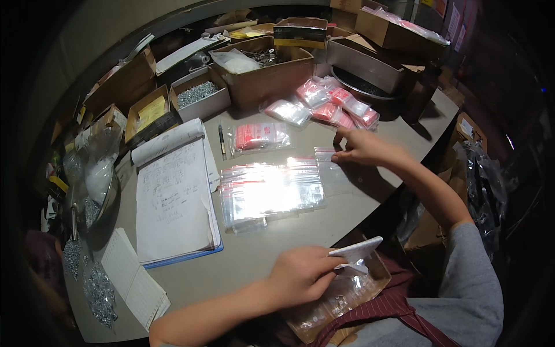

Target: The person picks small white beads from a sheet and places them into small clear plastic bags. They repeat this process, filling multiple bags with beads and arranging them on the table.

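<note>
Low at the front, my left hand (303,274) is closed on a small white pad of paper (357,248), with a loose white piece hanging under it. That hand is above an open cardboard box (378,274) holding clear plastic bags (332,301). My right hand (367,147) reaches across the table, its thumb at the edge of a clear zip bag (328,165) and its index finger apart from the thumb. This bag lies beside overlapping rows of clear zip bags (245,199) with red-lined tops, partly washed out by glare.
Bundled red-and-clear bags (335,104) and one pack (260,137) lie farther back. A pen (222,142), a written notepad (176,202) and a narrow notebook (133,277) are leftward. Boxes, including one with small metal parts (198,94), line the back; bagged hardware (99,289) hangs left.
</note>
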